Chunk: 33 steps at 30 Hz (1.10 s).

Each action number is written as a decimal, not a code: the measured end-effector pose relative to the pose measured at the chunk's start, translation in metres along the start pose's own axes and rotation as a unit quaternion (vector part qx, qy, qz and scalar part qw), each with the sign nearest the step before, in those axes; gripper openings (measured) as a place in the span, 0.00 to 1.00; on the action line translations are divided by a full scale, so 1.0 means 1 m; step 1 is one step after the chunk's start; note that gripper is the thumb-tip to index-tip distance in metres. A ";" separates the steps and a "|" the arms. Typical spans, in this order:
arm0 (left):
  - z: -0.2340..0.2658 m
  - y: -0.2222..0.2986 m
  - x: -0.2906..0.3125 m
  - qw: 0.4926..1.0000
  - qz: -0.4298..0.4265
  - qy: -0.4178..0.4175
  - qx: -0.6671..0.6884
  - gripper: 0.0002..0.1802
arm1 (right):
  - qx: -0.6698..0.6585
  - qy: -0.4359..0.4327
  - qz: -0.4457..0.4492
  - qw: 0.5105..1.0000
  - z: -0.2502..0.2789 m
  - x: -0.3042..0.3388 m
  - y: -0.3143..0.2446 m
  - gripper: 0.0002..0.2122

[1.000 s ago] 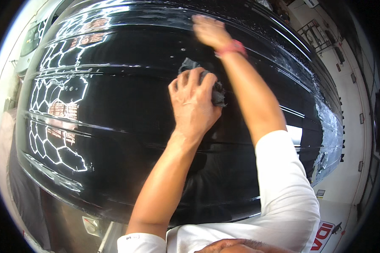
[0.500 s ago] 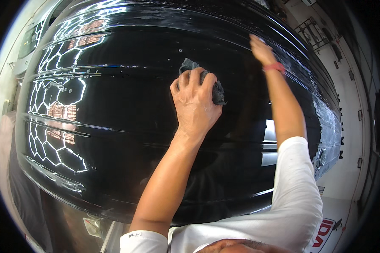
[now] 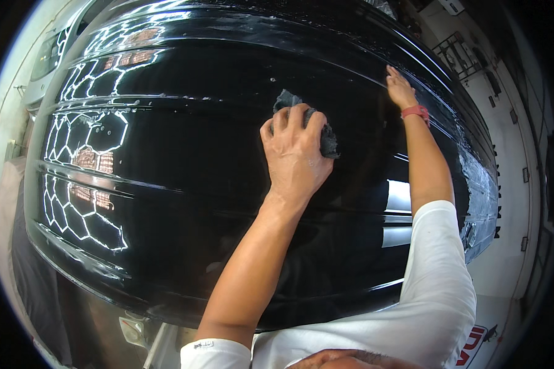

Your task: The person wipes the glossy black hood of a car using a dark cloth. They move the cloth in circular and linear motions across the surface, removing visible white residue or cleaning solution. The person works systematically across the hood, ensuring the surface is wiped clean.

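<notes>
A wide, glossy black ribbed panel point(image 3: 209, 147), which looks like a vehicle's roof, fills most of the view. My left hand point(image 3: 297, 144) is closed around a crumpled dark grey cloth point(image 3: 330, 142) and presses it on the panel near the middle. The cloth's ragged edges stick out beyond the fingertips and beside the thumb. Farther right, my right hand point(image 3: 402, 91), with a red wristband point(image 3: 415, 113), is open with its fingers stretched out. It lies at the panel near a raised rib and holds nothing. A few water drops dot the surface.
Hexagonal lights reflect along the panel's left part. At its right end, a greyish, rough-edged film or residue point(image 3: 479, 190) covers the surface. Another vehicle point(image 3: 43, 74) stands at the far left. A dark metal rack point(image 3: 458, 55) is by the wall at the back right.
My left hand has slid a little to the right and slightly nearer, with the cloth in it. My right hand has also shifted to the right and a little nearer.
</notes>
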<state>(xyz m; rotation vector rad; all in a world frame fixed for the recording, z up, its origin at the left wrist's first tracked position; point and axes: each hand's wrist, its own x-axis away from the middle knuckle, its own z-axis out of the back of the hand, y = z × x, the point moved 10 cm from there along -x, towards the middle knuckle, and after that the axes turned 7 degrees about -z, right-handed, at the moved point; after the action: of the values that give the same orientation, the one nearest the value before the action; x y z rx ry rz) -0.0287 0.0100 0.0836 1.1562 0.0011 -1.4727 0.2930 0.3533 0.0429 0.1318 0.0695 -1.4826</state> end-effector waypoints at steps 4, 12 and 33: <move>-0.002 -0.002 0.000 1.000 -0.002 -0.012 -0.011 0.23 | 0.108 0.039 0.110 0.987 -0.006 -0.015 -0.144 0.27; 0.008 -0.017 -0.004 0.997 -0.019 -0.040 -0.069 0.24 | -0.092 0.043 0.243 0.965 -0.025 -0.027 -0.335 0.27; 0.006 -0.003 -0.007 0.995 -0.049 -0.028 -0.085 0.20 | 0.140 0.036 0.135 0.980 -0.016 -0.023 0.012 0.26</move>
<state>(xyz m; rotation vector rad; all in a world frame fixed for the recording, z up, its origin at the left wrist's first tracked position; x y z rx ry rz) -0.0362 0.0125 0.0899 0.9874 0.1441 -1.5603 0.3040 0.3788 0.0300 0.4069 -0.0962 -1.2088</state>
